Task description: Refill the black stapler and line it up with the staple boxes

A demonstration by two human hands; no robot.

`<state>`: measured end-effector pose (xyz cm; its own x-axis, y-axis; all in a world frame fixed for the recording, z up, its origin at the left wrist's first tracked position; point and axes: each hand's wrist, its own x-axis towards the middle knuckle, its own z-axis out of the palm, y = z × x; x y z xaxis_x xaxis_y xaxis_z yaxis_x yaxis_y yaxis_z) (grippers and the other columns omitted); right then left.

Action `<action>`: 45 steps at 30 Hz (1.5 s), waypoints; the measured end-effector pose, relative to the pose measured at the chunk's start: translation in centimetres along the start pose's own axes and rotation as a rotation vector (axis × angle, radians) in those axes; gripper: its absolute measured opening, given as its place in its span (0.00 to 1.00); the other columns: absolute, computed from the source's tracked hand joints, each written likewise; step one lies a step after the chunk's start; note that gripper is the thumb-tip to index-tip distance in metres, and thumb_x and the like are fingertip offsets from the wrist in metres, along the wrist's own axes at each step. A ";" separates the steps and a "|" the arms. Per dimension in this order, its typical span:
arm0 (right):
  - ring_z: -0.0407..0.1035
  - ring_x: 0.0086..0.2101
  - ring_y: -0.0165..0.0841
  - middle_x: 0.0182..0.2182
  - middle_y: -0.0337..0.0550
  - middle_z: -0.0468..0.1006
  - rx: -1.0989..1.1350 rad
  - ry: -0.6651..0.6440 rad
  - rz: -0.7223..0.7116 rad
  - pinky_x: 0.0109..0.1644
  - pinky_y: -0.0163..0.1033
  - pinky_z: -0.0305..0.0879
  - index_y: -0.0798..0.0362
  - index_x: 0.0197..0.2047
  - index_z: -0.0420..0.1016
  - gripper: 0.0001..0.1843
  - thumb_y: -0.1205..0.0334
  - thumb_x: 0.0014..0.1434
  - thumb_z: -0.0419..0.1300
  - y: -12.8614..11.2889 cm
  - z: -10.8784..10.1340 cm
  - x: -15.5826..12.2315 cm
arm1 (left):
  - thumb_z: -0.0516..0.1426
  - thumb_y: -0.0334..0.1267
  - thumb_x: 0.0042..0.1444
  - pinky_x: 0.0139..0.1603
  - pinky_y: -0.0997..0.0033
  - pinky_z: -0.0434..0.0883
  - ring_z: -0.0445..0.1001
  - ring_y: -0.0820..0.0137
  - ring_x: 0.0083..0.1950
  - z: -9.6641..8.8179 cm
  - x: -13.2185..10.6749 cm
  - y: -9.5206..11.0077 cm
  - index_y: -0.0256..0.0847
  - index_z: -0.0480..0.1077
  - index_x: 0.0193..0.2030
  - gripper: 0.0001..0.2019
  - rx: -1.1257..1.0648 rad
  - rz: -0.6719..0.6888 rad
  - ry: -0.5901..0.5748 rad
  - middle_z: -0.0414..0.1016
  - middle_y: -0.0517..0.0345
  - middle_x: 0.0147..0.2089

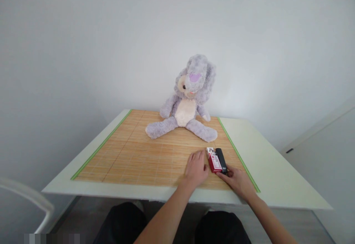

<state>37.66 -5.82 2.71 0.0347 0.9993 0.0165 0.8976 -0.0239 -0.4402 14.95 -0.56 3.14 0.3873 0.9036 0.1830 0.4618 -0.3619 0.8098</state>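
Note:
A red and white small box [215,163] lies on the bamboo mat [144,155], side by side with a black stapler [221,158]. My right hand [240,181] is at their near end, its thumb below and a finger at the right side, pinching the stapler's near end. Just left of the box, my left hand [196,168] rests on the mat with its fingers stretched forward and nothing in it. Its fingertips are close to the box; whether they touch it I cannot tell.
A grey plush rabbit [185,112] sits at the back of the mat, against the wall, legs spread. Green edging [238,153] runs along the mat's sides. The white table [277,170] extends to the right. A white curved rail [30,196] stands at the lower left.

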 end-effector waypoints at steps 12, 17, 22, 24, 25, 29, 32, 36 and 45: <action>0.76 0.28 0.43 0.26 0.45 0.82 -0.035 0.026 -0.019 0.31 0.39 0.58 0.49 0.50 0.82 0.31 0.31 0.61 0.58 0.0 -0.3 0.4 | 0.53 0.48 0.65 0.81 0.51 0.27 0.44 0.58 0.82 -0.1 0.3 -1.5 0.56 0.58 0.76 0.33 0.155 0.103 -0.074 0.56 0.65 0.79; 0.75 0.28 0.42 0.26 0.43 0.82 -0.039 0.035 -0.054 0.32 0.39 0.58 0.49 0.51 0.82 0.33 0.29 0.61 0.59 0.5 -0.5 0.9 | 0.53 0.48 0.65 0.81 0.51 0.28 0.46 0.57 0.81 -0.1 0.3 -1.6 0.56 0.58 0.76 0.32 0.172 0.105 -0.062 0.56 0.63 0.79; 0.73 0.26 0.39 0.25 0.42 0.81 -0.020 0.038 -0.070 0.31 0.38 0.58 0.50 0.48 0.82 0.33 0.29 0.62 0.58 0.9 -0.3 1.1 | 0.54 0.48 0.65 0.81 0.51 0.30 0.49 0.56 0.80 -0.1 0.3 -1.5 0.55 0.60 0.75 0.31 0.179 0.109 -0.047 0.58 0.60 0.78; 0.72 0.25 0.39 0.24 0.41 0.80 -0.026 0.051 -0.066 0.31 0.38 0.57 0.50 0.49 0.82 0.34 0.28 0.62 0.57 1.0 -0.1 1.1 | 0.53 0.48 0.65 0.81 0.50 0.31 0.50 0.55 0.80 -0.2 0.3 -1.4 0.54 0.60 0.75 0.31 0.177 0.113 -0.044 0.59 0.59 0.78; 0.72 0.25 0.39 0.24 0.41 0.80 -0.030 0.056 -0.065 0.31 0.38 0.56 0.50 0.49 0.82 0.34 0.28 0.62 0.57 1.1 0.0 1.1 | 0.53 0.48 0.65 0.81 0.50 0.31 0.50 0.55 0.79 -0.3 0.3 -1.3 0.54 0.60 0.75 0.31 0.175 0.113 -0.043 0.59 0.58 0.78; 0.73 0.26 0.40 0.24 0.41 0.80 -0.050 0.067 -0.056 0.30 0.38 0.54 0.50 0.49 0.82 0.34 0.27 0.61 0.57 1.4 0.4 1.4 | 0.53 0.48 0.65 0.80 0.49 0.33 0.50 0.54 0.79 -0.4 0.3 -1.0 0.54 0.60 0.75 0.31 0.177 0.114 -0.042 0.60 0.58 0.77; 0.73 0.26 0.41 0.23 0.42 0.79 -0.067 0.077 -0.048 0.30 0.38 0.54 0.51 0.50 0.82 0.36 0.27 0.61 0.57 1.8 0.7 1.5 | 0.53 0.48 0.65 0.80 0.49 0.33 0.50 0.53 0.79 -0.3 0.2 -0.9 0.52 0.59 0.76 0.32 0.202 0.117 -0.040 0.59 0.57 0.78; 0.73 0.26 0.41 0.23 0.42 0.79 -0.083 0.097 -0.053 0.30 0.38 0.54 0.52 0.50 0.81 0.37 0.27 0.61 0.57 2.0 1.0 1.5 | 0.52 0.50 0.66 0.80 0.48 0.33 0.50 0.52 0.79 0.0 0.2 -1.1 0.50 0.57 0.76 0.33 0.261 0.129 -0.036 0.58 0.55 0.78; 0.72 0.26 0.40 0.23 0.42 0.78 -0.095 0.104 -0.085 0.30 0.39 0.55 0.52 0.48 0.80 0.33 0.29 0.61 0.58 1.6 0.8 1.1 | 0.45 0.57 0.69 0.80 0.43 0.37 0.48 0.56 0.79 0.7 0.4 -1.5 0.49 0.55 0.77 0.33 0.406 0.138 -0.017 0.56 0.54 0.78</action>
<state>38.76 -4.77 1.30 -0.0020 0.9894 0.1454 0.9368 0.0527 -0.3460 14.96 0.16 1.57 0.4786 0.8379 0.2623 0.6805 -0.5428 0.4922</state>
